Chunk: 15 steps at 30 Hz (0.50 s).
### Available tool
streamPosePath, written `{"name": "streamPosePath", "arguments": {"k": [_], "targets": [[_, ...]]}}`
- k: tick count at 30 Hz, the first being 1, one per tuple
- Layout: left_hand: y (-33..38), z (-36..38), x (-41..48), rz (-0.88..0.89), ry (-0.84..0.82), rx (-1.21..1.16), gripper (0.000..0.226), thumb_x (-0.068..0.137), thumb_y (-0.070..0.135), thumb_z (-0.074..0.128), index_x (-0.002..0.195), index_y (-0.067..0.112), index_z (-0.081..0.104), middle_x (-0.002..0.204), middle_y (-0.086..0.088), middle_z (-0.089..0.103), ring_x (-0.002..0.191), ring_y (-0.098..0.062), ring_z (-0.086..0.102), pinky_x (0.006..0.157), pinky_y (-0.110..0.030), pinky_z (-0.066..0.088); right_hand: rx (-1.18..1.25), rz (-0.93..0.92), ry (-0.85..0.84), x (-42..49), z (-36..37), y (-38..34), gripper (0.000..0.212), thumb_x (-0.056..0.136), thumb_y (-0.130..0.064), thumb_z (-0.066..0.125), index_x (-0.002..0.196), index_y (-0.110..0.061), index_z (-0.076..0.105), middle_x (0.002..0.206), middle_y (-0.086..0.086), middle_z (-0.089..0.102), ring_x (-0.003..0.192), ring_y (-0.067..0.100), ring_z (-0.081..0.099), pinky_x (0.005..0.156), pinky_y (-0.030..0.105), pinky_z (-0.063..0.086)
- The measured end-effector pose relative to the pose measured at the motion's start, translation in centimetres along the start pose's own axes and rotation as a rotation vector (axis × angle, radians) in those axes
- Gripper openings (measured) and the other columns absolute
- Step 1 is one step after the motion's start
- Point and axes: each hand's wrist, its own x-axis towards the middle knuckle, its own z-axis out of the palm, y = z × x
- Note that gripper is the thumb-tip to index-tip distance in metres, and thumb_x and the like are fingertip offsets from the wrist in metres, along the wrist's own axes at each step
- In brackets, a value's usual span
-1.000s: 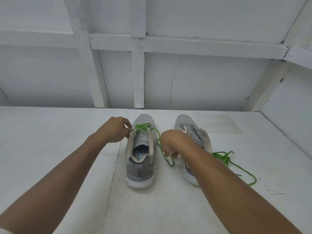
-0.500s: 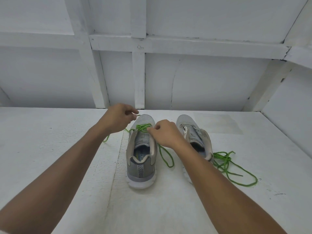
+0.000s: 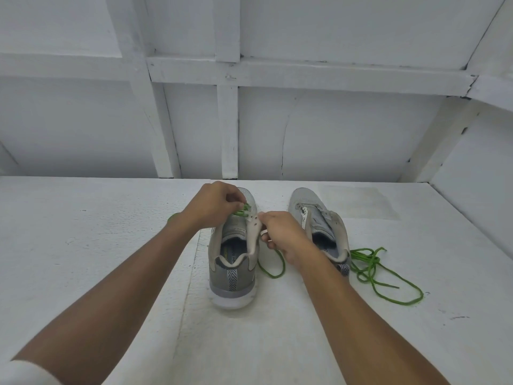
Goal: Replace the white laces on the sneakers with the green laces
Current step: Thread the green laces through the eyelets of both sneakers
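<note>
Two grey sneakers stand side by side, heels toward me. On the left sneaker (image 3: 232,273) a green lace (image 3: 273,266) crosses the lower eyelets and trails off to its right. My left hand (image 3: 213,207) pinches the lace crossings near the toe. My right hand (image 3: 283,234) grips the sneaker's right eyelet flap, with the lace running under its fingers. The right sneaker (image 3: 313,215) carries no lace and is partly hidden by my right forearm. A second green lace (image 3: 380,270) lies loose in a tangle to its right.
Everything sits on a white painted surface (image 3: 111,245). White panelled walls with beams (image 3: 230,129) close off the back and the right side. No white laces are in view.
My left hand has come down from above the toe onto the lace crossings. My right hand has slid back from the crossings to the right eyelet flap.
</note>
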Motion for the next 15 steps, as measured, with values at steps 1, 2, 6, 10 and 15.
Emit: {"name": "streamPosePath", "arguments": {"k": [1, 2, 6, 10, 15], "targets": [[-0.1, 0.1, 0.0, -0.001, -0.001, 0.006, 0.008, 0.088, 0.02, 0.067, 0.093, 0.023, 0.073, 0.082, 0.013, 0.066, 0.082, -0.004, 0.059, 0.066, -0.009, 0.038, 0.022, 0.011, -0.006, 0.0, 0.0, 0.1, 0.027, 0.1, -0.023, 0.045, 0.082, -0.015, 0.063, 0.08, 0.007, 0.058, 0.055, 0.011, 0.048, 0.047, 0.022, 0.034], [-0.2, 0.1, 0.1, -0.003, 0.0, 0.013, 0.008, 0.088, 0.021, 0.068, 0.093, 0.023, 0.073, 0.083, 0.013, 0.066, 0.082, -0.003, 0.059, 0.066, -0.009, 0.038, 0.037, 0.019, -0.012, 0.1, 0.0, 0.2, 0.027, 0.101, -0.023, 0.044, 0.084, -0.014, 0.064, 0.082, 0.008, 0.058, 0.055, 0.011, 0.047, 0.048, 0.022, 0.033], [-0.4, 0.3, 0.1, -0.003, 0.001, 0.027, 0.008, 0.087, 0.02, 0.068, 0.092, 0.023, 0.073, 0.086, 0.009, 0.068, 0.081, -0.004, 0.059, 0.065, -0.01, 0.039, 0.081, 0.04, -0.018, 0.2, 0.0, 0.6, 0.027, 0.101, -0.023, 0.044, 0.087, -0.013, 0.065, 0.083, 0.007, 0.058, 0.057, 0.012, 0.047, 0.05, 0.023, 0.035], [-0.4, 0.7, 0.0, 0.01, -0.005, 0.04, 0.009, 0.087, 0.021, 0.068, 0.093, 0.021, 0.074, 0.088, 0.007, 0.07, 0.083, -0.006, 0.06, 0.069, -0.014, 0.043, 0.128, 0.052, -0.023, 0.4, 0.2, 0.9, 0.027, 0.101, -0.022, 0.043, 0.086, -0.014, 0.064, 0.083, 0.005, 0.058, 0.057, 0.011, 0.048, 0.052, 0.024, 0.035], [-0.3, 1.0, -0.2, 0.003, -0.004, 0.042, 0.01, 0.087, 0.021, 0.067, 0.095, 0.022, 0.074, 0.086, 0.01, 0.066, 0.082, -0.006, 0.058, 0.067, -0.009, 0.041, 0.173, 0.068, -0.038, 0.7, 0.2, 1.3, 0.025, 0.101, -0.022, 0.044, 0.087, -0.014, 0.063, 0.083, 0.003, 0.059, 0.056, 0.01, 0.048, 0.051, 0.023, 0.034]]}}
